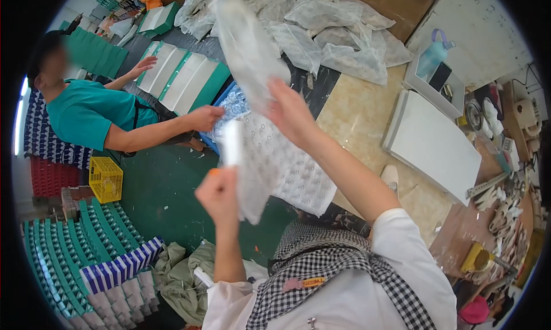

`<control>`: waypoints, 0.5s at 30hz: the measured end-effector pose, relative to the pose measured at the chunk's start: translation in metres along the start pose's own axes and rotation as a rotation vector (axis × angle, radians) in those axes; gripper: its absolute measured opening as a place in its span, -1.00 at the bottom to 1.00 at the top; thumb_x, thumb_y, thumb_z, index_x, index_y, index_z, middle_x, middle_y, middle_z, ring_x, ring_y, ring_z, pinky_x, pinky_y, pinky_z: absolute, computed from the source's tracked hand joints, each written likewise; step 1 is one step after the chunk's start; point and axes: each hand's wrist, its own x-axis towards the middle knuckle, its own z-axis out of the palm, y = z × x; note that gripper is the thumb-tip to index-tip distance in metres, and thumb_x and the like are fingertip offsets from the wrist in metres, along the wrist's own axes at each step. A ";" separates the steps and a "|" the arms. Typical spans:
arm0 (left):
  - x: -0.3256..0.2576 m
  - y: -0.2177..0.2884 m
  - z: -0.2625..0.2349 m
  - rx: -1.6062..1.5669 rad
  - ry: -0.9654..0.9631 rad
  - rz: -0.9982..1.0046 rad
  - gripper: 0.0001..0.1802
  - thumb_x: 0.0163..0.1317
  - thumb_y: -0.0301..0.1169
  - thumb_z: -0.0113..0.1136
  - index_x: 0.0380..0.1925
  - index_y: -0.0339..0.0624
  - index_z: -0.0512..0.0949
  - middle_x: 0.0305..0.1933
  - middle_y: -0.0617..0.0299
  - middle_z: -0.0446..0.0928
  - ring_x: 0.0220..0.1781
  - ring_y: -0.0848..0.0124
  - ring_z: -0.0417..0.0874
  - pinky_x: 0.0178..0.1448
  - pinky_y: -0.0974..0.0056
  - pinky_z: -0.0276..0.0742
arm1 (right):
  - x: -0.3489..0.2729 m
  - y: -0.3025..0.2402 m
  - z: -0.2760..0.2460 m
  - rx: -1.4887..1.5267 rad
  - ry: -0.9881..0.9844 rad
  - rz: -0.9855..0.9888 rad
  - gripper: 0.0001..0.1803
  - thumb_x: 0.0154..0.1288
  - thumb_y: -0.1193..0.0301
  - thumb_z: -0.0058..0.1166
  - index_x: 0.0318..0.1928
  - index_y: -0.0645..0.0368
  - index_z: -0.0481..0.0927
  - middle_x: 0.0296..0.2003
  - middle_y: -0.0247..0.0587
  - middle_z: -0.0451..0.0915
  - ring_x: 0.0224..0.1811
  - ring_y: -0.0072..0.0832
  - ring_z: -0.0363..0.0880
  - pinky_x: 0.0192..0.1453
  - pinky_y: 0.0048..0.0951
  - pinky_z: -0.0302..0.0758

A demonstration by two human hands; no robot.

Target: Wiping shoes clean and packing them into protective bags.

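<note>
My right hand (290,109) is raised and grips the lower end of a translucent white wrapped bundle (244,43), smeared by motion. Below and to its left, my left hand (221,195) is closed like a fist. A white, blurred upright piece (231,143) rises from it, and a speck of orange shows at the knuckles; its kind is unclear. Pale thin paper hangs just right of that hand. Under both hands, a stack of white printed wrapping sheets (301,172) lies at the near end of the table.
Many white wrapped bundles (356,49) are heaped at the back. A co-worker in a teal shirt (86,112) reaches toward a blue crate (232,103) beside green-and-white boxes (195,80). A white board (433,146) and white tray (433,83) stand right; a yellow crate (106,179) sits left.
</note>
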 end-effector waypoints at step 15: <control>-0.036 -0.023 0.082 -0.032 -0.453 -0.009 -0.88 0.18 -0.53 0.28 -0.39 -0.43 0.62 -0.64 0.31 0.30 -0.57 0.63 0.23 -0.50 0.41 0.10 | -0.348 0.134 -0.282 -1.778 0.500 0.263 -0.48 0.20 0.30 0.18 0.15 0.20 0.44 0.15 0.09 0.44 0.14 -0.11 0.48 0.07 -0.21 0.49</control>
